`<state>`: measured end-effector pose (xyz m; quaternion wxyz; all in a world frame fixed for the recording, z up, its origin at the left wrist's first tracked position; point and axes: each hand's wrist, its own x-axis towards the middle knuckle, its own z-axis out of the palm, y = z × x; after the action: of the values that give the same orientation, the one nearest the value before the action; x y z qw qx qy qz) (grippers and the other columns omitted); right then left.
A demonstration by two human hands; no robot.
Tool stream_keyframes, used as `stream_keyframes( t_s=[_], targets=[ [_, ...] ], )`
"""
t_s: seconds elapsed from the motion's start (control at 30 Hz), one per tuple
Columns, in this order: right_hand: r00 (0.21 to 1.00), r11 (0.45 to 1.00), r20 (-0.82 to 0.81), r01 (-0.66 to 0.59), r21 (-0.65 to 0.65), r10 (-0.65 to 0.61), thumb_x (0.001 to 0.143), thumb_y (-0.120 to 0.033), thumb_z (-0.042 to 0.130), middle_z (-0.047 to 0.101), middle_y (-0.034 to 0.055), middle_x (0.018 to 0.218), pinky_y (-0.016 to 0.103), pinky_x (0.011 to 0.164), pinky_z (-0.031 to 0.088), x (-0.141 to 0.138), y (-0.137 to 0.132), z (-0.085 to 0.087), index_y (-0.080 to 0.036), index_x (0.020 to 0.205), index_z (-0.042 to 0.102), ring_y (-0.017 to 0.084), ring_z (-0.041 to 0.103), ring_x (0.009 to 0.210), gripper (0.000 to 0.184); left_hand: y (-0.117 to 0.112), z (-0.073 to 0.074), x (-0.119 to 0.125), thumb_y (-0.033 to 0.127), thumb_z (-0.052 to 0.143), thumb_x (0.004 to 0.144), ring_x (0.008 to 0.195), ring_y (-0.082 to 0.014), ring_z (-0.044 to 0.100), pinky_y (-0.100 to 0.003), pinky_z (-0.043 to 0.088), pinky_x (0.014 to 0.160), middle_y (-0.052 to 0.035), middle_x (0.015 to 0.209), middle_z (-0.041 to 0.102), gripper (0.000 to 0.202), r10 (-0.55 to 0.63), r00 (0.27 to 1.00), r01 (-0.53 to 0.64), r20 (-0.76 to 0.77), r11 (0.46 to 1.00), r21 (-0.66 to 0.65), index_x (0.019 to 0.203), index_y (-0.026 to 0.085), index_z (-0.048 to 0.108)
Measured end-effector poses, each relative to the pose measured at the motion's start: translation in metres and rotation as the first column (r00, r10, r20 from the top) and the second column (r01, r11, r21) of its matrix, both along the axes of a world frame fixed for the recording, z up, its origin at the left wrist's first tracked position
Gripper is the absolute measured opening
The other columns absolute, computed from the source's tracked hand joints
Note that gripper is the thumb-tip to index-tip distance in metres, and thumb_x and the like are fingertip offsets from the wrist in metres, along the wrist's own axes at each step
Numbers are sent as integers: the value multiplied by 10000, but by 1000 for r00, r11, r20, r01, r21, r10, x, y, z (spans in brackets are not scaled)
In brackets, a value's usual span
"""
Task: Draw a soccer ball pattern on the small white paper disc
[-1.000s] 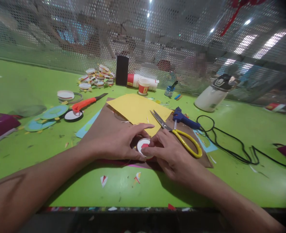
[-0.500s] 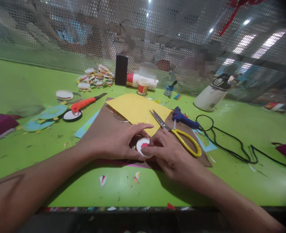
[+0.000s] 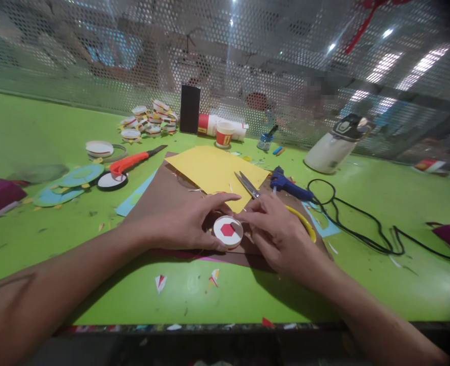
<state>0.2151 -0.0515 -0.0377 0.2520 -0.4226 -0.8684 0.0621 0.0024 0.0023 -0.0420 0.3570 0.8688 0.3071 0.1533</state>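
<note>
A round white disc with a rim (image 3: 220, 238), like a cut-off paper cup bottom, stands on brown card (image 3: 159, 201) in front of me. A small red hexagon (image 3: 228, 230) lies flat in its middle. My left hand (image 3: 194, 221) curves around the disc's left side, thumb in front and fingers behind. At the right edge is my right hand (image 3: 278, 231), its fingers loosely bent and apart, seemingly holding nothing. Scissors with yellow handles (image 3: 304, 222) lie partly hidden behind it. Yellow card (image 3: 217, 168) lies beyond both hands.
A blue glue gun (image 3: 291, 185) with a black cord lies right. Orange-handled scissors (image 3: 127, 162) and blue paper discs (image 3: 57, 195) are at left. Farther back stand small white pieces (image 3: 148, 122), a phone (image 3: 190, 109), a paper cup (image 3: 223, 136) and a white jug (image 3: 327, 152).
My right fingers have drawn back to the right from the red hexagon, which now shows whole. The right hand covers more of the yellow scissors. My left hand stays around the disc.
</note>
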Motion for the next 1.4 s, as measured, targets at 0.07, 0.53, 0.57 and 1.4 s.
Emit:
stream_keyframes(
  t_s=[0.07,0.53,0.57,1.4],
  targets=[
    [998,999,-48,30,15,-29,860,-42,472,556,104,930,368,718,427,2,1,-1,-161,1019,701,226,492,878,303,0,1,0,427,723,784,1140,-271,591,-363,480,912,-92,1280,631,810,6,1000,-6,-11,1000,8,1460,221,327],
    [987,996,-140,78,-39,-83,821,-40,486,587,117,909,363,723,438,1,1,0,-103,919,714,222,535,857,257,0,0,0,407,730,773,1142,-262,582,-376,465,937,-87,1281,627,810,7,1000,-7,-12,1000,27,1453,212,335],
    [985,996,-146,84,-42,-90,823,-41,489,590,115,909,358,723,439,0,1,0,-105,920,713,219,538,856,252,0,0,0,406,730,774,1148,-265,579,-375,467,934,-91,1289,621,813,10,1000,-10,-17,1000,29,1455,212,332],
    [989,978,-134,38,-207,-67,825,-234,617,640,120,1171,436,841,506,2,-1,6,-164,1397,453,253,607,978,599,-1,1,-1,435,698,817,982,-218,659,-351,532,826,-34,1122,670,737,7,985,23,175,986,-165,1440,310,326]
  ],
)
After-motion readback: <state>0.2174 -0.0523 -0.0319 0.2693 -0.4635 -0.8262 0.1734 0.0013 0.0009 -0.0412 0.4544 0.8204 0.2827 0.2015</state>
